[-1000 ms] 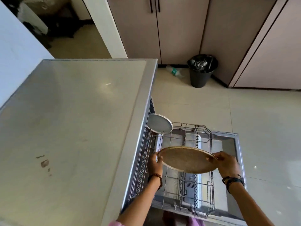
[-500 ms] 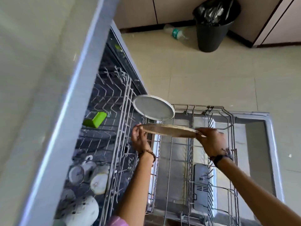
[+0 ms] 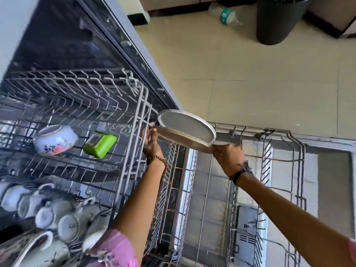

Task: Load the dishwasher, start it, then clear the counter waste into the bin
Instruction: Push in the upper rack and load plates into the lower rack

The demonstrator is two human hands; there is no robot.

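Moved: I've brought the brown plate (image 3: 183,140) from mid-rack up against the white plate (image 3: 187,126), now edge-on.
Left hand (image 3: 152,143): fingers curled on its left rim.
Right hand (image 3: 228,157): pinching its right rim.
Place: over the lower rack (image 3: 269,132), far end.

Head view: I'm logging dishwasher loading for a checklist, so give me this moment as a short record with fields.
held item: brown plate, edge-on, over the pulled-out lower rack
left hand: grip on the plate's left rim
right hand: grip on the plate's right rim
already in lower rack: grey plate, standing tilted just behind the brown one
upper rack: floral bowl, green container, white cups
floor: black bin, plastic bottle lying beside it
dishwasher state: open, not started
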